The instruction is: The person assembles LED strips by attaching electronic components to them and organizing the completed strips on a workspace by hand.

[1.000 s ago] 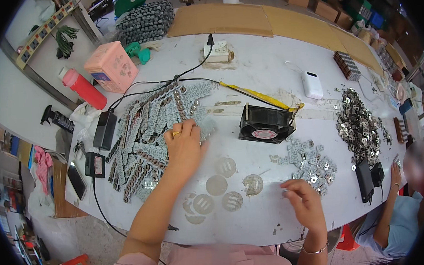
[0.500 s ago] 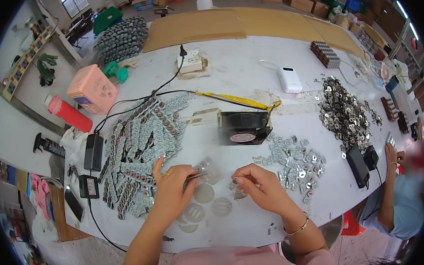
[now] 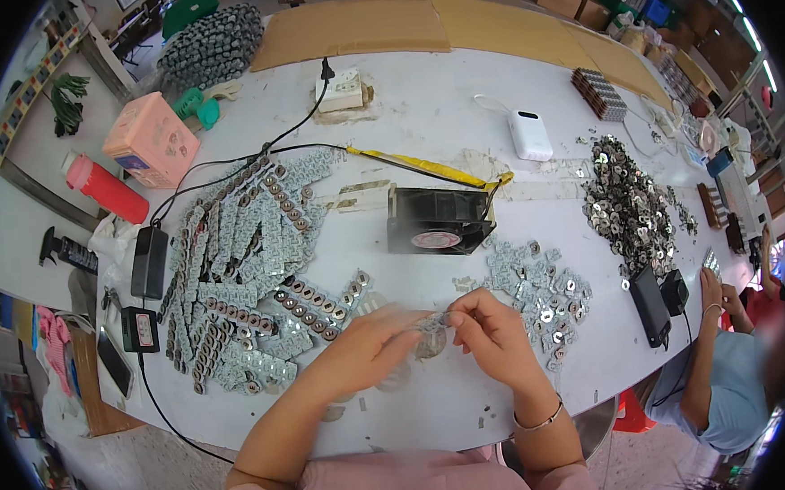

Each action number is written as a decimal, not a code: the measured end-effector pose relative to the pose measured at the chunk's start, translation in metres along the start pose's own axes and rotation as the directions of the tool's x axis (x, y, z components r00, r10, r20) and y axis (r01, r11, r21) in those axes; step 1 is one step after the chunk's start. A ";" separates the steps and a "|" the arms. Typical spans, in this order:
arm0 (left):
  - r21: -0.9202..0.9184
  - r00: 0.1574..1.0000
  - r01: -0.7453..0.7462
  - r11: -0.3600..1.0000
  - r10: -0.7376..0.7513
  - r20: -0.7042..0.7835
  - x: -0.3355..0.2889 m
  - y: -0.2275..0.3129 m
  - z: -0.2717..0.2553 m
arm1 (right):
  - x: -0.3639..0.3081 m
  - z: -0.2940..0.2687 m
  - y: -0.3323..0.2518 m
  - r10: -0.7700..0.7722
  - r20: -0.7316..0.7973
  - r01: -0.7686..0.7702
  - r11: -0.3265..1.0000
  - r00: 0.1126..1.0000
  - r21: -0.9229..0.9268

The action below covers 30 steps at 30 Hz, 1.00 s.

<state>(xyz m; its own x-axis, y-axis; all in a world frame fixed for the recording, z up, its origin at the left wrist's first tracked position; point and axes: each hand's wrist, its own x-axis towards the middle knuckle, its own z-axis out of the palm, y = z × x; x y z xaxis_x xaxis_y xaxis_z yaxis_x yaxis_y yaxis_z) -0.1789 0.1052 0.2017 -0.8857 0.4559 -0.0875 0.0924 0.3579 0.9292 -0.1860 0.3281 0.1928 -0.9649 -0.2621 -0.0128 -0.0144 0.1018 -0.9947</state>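
My left hand (image 3: 363, 353) reaches across the middle of the table, its fingers smeared by motion. Close by, my right hand (image 3: 495, 339) is closed in a pinch at the end of a short greyish metal strip (image 3: 433, 321). The strip spans the gap between both hands; whether the left fingers grip it is unclear. Left of them spreads a heap of metal strips (image 3: 231, 255), many with round brown-centred pieces. A few such strips (image 3: 320, 308) lie at the heap's right edge. Just beyond my right hand is a loose pile of small silvery plates (image 3: 544, 294).
A black fan (image 3: 441, 222) with a yellow-wrapped cable stands ahead of my hands. Farther right are a heap of round metal pieces (image 3: 628, 204), a white power bank (image 3: 530, 136) and black adapters (image 3: 653, 308). A co-worker's hand (image 3: 712, 290) is at the right edge.
My left hand has moved right, toward my right hand, and the strip now lies between them. Strips show on the table near where my left hand was. The view has shifted slightly.
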 end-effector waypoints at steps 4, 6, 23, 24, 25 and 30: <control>-0.189 0.994 0.104 0.976 -0.107 -0.004 -0.004 -0.004 -0.004 | 0.003 0.003 -0.004 0.005 0.098 0.004 0.996 0.995 -0.092; -0.304 0.991 0.111 0.946 -0.128 -0.036 -0.006 -0.006 -0.006 | 0.003 0.005 -0.006 0.036 0.113 -0.031 0.998 0.993 -0.046; -0.499 0.962 0.269 0.824 -0.258 0.092 -0.008 -0.018 -0.011 | 0.001 0.011 -0.013 0.095 0.258 -0.047 0.981 0.961 -0.186; -0.500 0.962 0.270 0.823 -0.257 0.095 -0.007 -0.014 -0.013 | 0.000 0.010 -0.015 0.098 0.255 -0.050 0.981 0.962 -0.188; -0.516 0.947 0.319 0.795 -0.290 0.138 -0.007 -0.009 -0.016 | 0.000 0.010 -0.018 0.222 0.272 -0.216 0.975 0.936 -0.050; -0.645 0.978 0.208 0.735 -0.180 0.110 -0.007 -0.011 -0.006 | 0.001 0.006 -0.011 0.305 0.400 -0.448 0.829 0.864 0.335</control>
<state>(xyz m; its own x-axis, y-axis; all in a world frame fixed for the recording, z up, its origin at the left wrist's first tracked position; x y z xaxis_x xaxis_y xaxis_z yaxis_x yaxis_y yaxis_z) -0.1763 0.0931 0.1946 -0.8325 0.4709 -0.2919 -0.4095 -0.1682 0.8967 -0.1849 0.3212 0.2033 -0.7337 -0.5789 -0.3557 0.5081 -0.1200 -0.8529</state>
